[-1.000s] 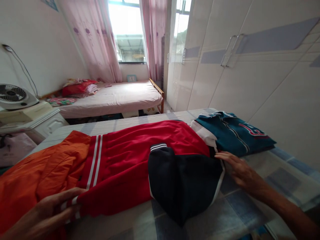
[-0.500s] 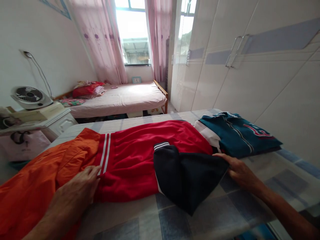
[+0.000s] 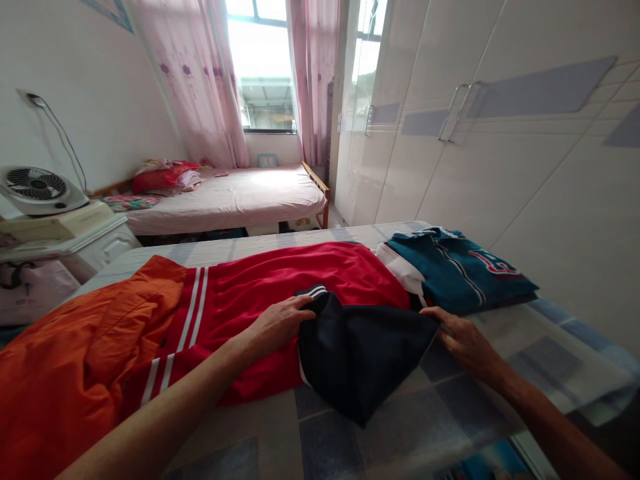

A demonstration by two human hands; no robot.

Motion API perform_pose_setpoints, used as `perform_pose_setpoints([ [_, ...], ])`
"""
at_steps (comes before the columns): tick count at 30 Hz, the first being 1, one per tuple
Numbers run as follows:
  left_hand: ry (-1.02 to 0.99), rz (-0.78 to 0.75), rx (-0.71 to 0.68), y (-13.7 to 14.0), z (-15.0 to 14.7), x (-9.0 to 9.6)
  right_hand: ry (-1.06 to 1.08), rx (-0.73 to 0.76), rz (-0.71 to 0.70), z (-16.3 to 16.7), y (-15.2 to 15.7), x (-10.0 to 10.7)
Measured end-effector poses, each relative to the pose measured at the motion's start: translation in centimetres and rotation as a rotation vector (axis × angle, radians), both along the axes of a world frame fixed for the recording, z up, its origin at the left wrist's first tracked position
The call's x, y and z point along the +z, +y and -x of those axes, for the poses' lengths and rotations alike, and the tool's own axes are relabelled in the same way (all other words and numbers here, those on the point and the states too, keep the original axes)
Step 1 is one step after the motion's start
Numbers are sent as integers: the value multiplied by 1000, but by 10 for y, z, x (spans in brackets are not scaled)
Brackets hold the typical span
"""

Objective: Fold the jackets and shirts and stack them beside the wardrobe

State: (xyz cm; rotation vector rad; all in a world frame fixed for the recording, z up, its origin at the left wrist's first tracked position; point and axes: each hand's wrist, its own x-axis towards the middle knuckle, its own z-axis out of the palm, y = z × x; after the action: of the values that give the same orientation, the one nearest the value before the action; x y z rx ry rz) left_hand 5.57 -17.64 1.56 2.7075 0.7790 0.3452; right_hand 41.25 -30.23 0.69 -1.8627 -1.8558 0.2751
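A red and navy jacket (image 3: 250, 287) with white stripes lies spread across the bed in front of me. Its navy sleeve (image 3: 370, 347) is folded over the red part, and the striped cuff (image 3: 315, 291) points away from me. My left hand (image 3: 280, 323) has its fingers closed on the sleeve just below the cuff; the fingertips are partly hidden. Between the thumb and fingers of my right hand (image 3: 457, 337) is the outer corner of the navy sleeve. An orange garment (image 3: 100, 327) lies at the left against the red fabric.
A folded teal jacket (image 3: 460, 270) with a letter patch lies at the right, close to my right hand. White wardrobe doors (image 3: 500, 167) rise behind it. A second bed (image 3: 240, 200) stands by the window, and a fan (image 3: 40, 190) sits on the left cabinet.
My left hand has left the red striped edge and moved right to the navy sleeve by its cuff. The striped edge now falls nearer to me. My right hand keeps its hold.
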Motion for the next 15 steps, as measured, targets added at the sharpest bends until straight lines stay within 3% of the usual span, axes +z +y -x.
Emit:
perform_pose_setpoints([
  [2, -71, -5, 35, 6, -1, 11, -3, 1, 9, 0, 2, 3],
  [4, -180, -27, 164, 16, 2, 28, -64, -30, 8, 2, 7, 10],
  [8, -222, -104, 692, 43, 24, 58, -330, -228, -6, 16, 28, 26],
  [10, -102, -94, 833, 49, 45, 58, -386, -291, 22, 22, 40, 29],
  [15, 152, 127, 705, 13, 106, 26, -325, -256, 47, 17, 55, 14],
])
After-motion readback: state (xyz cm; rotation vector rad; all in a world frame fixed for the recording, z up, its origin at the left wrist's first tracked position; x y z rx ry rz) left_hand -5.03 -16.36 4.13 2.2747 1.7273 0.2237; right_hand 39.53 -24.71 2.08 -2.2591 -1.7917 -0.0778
